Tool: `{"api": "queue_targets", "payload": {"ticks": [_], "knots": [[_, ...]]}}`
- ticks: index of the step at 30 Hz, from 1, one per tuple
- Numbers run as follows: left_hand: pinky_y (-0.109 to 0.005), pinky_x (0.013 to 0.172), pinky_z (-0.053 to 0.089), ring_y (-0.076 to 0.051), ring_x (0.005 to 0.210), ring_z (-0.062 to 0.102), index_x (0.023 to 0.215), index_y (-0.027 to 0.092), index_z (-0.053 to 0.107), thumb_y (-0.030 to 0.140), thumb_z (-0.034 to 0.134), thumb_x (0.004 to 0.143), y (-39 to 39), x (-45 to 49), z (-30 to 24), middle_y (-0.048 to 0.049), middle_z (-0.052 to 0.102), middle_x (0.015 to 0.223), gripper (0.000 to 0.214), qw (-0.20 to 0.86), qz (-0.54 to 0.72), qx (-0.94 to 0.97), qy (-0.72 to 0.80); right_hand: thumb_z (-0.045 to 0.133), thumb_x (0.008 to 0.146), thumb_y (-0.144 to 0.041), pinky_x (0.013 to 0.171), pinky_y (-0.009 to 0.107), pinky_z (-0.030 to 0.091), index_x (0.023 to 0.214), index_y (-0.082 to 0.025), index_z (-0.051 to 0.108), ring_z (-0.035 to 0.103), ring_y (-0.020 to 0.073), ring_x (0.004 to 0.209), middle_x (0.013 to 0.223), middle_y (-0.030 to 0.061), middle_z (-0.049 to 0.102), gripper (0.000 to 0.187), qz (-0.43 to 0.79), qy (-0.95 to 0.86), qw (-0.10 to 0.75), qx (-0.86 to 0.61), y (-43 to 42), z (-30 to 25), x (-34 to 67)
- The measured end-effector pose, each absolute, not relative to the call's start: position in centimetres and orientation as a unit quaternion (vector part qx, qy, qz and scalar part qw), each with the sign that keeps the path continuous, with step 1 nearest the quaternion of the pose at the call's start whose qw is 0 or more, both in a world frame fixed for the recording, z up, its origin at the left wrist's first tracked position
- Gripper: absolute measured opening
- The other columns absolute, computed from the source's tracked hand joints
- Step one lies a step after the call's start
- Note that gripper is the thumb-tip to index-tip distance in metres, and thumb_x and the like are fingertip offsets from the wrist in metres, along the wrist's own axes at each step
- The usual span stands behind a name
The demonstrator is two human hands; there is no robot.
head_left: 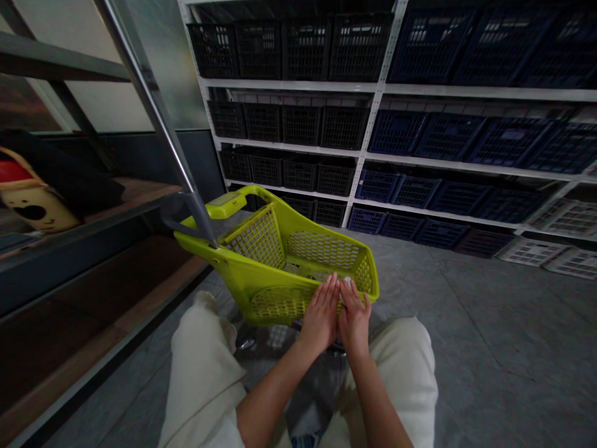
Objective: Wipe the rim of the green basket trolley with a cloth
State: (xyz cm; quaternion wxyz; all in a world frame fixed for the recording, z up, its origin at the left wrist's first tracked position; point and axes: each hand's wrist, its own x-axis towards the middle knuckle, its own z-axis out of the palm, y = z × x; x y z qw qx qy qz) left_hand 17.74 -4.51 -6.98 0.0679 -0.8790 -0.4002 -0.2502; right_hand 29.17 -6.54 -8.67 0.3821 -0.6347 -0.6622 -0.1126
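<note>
The left hand and the right hand lie side by side, palms down and fingers straight, almost touching along their inner edges. Neither is curled round anything. Their fingertips reach the near rim of a lime-green perforated plastic shopping trolley; laid flat like this, they seem to be steadying it rather than gripping it. A tiny white speck by the right fingertips is too small to identify.

The trolley stands just ahead of the knees in cream trousers, its latticed walls angled slightly, with a long grey metal pole rising from its far corner. Beyond it lies a grey concrete floor, then white metal shelving packed with black and navy-blue plastic crates – and to the left, a dark wood-topped shelf carries a yellow-and-red object.
</note>
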Motion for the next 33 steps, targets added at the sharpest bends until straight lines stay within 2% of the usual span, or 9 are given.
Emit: {"api": "queue_targets", "payload": {"ticks": [4, 9, 14, 17, 19, 24, 29, 33], "knots": [[-0.044, 0.119, 0.022, -0.027, 0.149, 0.004, 0.152, 0.004, 0.013, 0.026, 0.049, 0.089, -4.9, 17.6, -6.5, -0.0165, 0.006, 0.161, 0.076, 0.062, -0.247, -0.881, -0.398, 0.033, 0.087, -0.009, 0.116, 0.052, 0.008, 0.137, -0.025, 0.050, 0.039, 0.0203, 0.139, 0.140, 0.0042, 0.055, 0.056, -0.130, -0.659, 0.370, -0.642, -7.6, -9.5, 31.9], [-0.042, 0.120, 0.020, -0.026, 0.149, 0.002, 0.154, 0.006, 0.009, 0.030, 0.054, 0.088, -5.5, 17.5, -5.9, -0.0139, 0.002, 0.162, 0.082, 0.060, -0.232, -0.880, -0.410, 0.032, 0.087, -0.012, 0.114, 0.053, 0.015, 0.129, -0.023, 0.058, 0.044, 0.0226, 0.135, 0.131, 0.0055, 0.062, 0.050, -0.147, -0.582, 0.396, -0.695, -8.7, -11.5, 36.4], [-0.045, 0.119, 0.021, -0.028, 0.149, 0.001, 0.153, 0.004, 0.011, 0.032, 0.052, 0.089, -5.1, 17.7, -6.6, -0.0171, 0.004, 0.161, 0.081, 0.059, -0.242, -0.880, -0.404, 0.031, 0.085, -0.009, 0.114, 0.051, 0.017, 0.131, -0.019, 0.056, 0.040, 0.0227, 0.138, 0.136, 0.0072, 0.059, 0.054, -0.134, -0.570, 0.386, -0.713, -7.4, -10.2, 32.3], [-0.044, 0.119, 0.023, -0.026, 0.149, 0.003, 0.152, 0.004, 0.013, 0.022, 0.044, 0.090, -4.8, 17.7, -7.2, -0.0175, 0.010, 0.161, 0.072, 0.065, -0.251, -0.878, -0.402, 0.032, 0.083, -0.007, 0.115, 0.047, 0.016, 0.135, -0.019, 0.053, 0.037, 0.0203, 0.139, 0.140, 0.0075, 0.055, 0.057, -0.118, -0.622, 0.379, -0.675, -6.7, -8.9, 28.9], [-0.044, 0.118, 0.024, -0.025, 0.149, 0.004, 0.152, 0.005, 0.013, 0.018, 0.041, 0.090, -4.7, 17.5, -7.3, -0.0164, 0.012, 0.161, 0.070, 0.067, -0.256, -0.877, -0.401, 0.033, 0.082, -0.005, 0.115, 0.046, 0.014, 0.137, -0.021, 0.051, 0.036, 0.0193, 0.140, 0.141, 0.0067, 0.054, 0.060, -0.119, -0.645, 0.375, -0.655, -6.7, -8.5, 28.2], [-0.045, 0.119, 0.023, -0.028, 0.149, 0.003, 0.153, 0.005, 0.011, 0.029, 0.050, 0.090, -5.2, 17.2, -6.4, -0.0168, 0.005, 0.161, 0.078, 0.060, -0.249, -0.881, -0.399, 0.036, 0.083, -0.006, 0.116, 0.052, 0.010, 0.140, -0.029, 0.048, 0.035, 0.0203, 0.141, 0.139, 0.0020, 0.056, 0.062, -0.150, -0.660, 0.351, -0.647, -8.3, -9.7, 32.6], [-0.045, 0.119, 0.022, -0.027, 0.149, 0.003, 0.154, 0.007, 0.008, 0.030, 0.056, 0.087, -5.5, 17.5, -6.0, -0.0156, 0.004, 0.162, 0.086, 0.056, -0.247, -0.879, -0.405, 0.032, 0.086, -0.009, 0.114, 0.054, 0.013, 0.132, -0.023, 0.056, 0.041, 0.0239, 0.137, 0.131, 0.0065, 0.062, 0.054, -0.173, -0.581, 0.379, -0.699, -8.9, -11.0, 35.6], [-0.045, 0.119, 0.022, -0.028, 0.149, 0.001, 0.153, 0.004, 0.012, 0.031, 0.052, 0.089, -5.3, 17.5, -6.2, -0.0176, 0.006, 0.161, 0.080, 0.064, -0.245, -0.881, -0.399, 0.032, 0.084, -0.007, 0.114, 0.055, 0.012, 0.137, -0.021, 0.051, 0.040, 0.0240, 0.137, 0.136, 0.0082, 0.058, 0.057, -0.162, -0.578, 0.370, -0.709, -8.0, -9.8, 31.8]]}}
